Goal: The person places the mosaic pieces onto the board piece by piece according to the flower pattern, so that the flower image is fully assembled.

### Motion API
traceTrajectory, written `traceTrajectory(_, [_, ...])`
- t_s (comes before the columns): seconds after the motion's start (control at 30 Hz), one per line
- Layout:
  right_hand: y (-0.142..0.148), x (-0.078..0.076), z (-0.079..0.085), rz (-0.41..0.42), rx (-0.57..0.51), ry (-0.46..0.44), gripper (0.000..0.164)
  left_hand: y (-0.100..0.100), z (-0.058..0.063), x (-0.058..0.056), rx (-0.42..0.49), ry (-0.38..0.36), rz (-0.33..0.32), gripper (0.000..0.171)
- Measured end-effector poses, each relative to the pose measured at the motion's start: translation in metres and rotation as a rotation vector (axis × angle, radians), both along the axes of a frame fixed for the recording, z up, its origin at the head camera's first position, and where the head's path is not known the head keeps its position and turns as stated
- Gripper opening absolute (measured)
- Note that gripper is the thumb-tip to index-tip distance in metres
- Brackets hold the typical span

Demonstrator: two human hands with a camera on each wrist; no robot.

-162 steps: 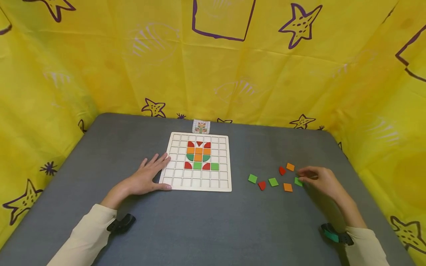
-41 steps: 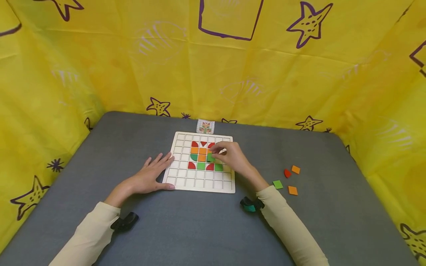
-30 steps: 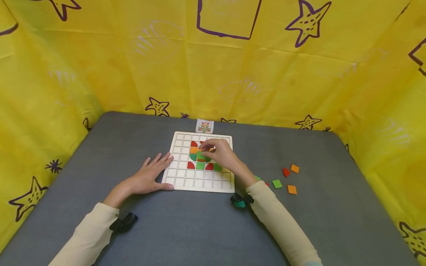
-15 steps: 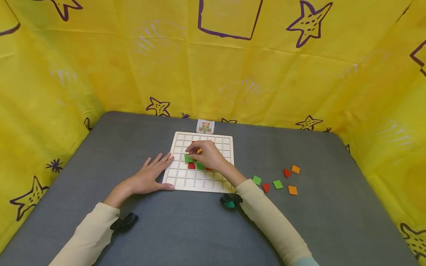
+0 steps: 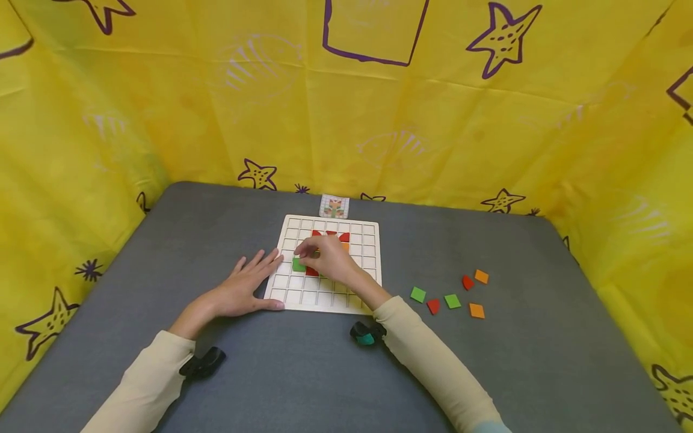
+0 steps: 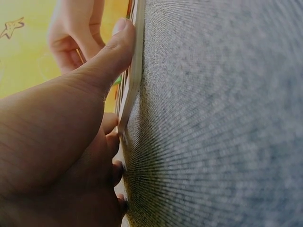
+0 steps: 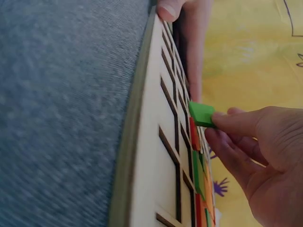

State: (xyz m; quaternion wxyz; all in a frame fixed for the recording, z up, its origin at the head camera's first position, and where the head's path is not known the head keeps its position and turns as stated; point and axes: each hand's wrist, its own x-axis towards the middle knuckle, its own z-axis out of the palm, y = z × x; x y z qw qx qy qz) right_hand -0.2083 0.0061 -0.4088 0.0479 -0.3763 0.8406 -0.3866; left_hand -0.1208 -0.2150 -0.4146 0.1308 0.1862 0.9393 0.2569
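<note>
Light-green flat square tile (image 7: 202, 114), solid colour, visible thickness. Right hand (image 5: 331, 261) has it pinched between thumb and fingers, at the left part of the pale wooden grid board (image 5: 284, 296), just beside a red quarter-round piece (image 5: 311, 272). Tile is square, so no long axis; edges run roughly with the grid in the head view, but the right wrist view shows it tilted off the board plane. Can't tell if it touches the board. Left hand (image 5: 240, 291): fingers spread, along the board's left edge, thumb on the near-left corner. Right hand hides most mid-board pieces; its own fingers cover one tile corner. Board sits on the grey counter (image 5: 281, 367).
</note>
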Motion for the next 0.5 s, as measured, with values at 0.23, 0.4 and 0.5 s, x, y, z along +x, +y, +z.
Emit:
traceTrajectory(0.23, [0.0, 0.0012, -0.0045, 0.006, 0.026, -0.011, 0.013, 0.0006, 0.0, 0.0003, 0.004, 0.006, -0.007, 0.102])
traceTrajectory(0.4, [-0.0013, 0.0012, -0.0032, 0.033, 0.044, 0.019, 0.013, 0.001, 0.0004, 0.0007, 0.007, 0.009, -0.004, 0.101])
traceTrajectory(0.5, [-0.0018, 0.0015, -0.0028, 0.039, 0.054, 0.022, 0.013, 0.0014, 0.001, 0.0013, 0.009, 0.007, 0.0, 0.1])
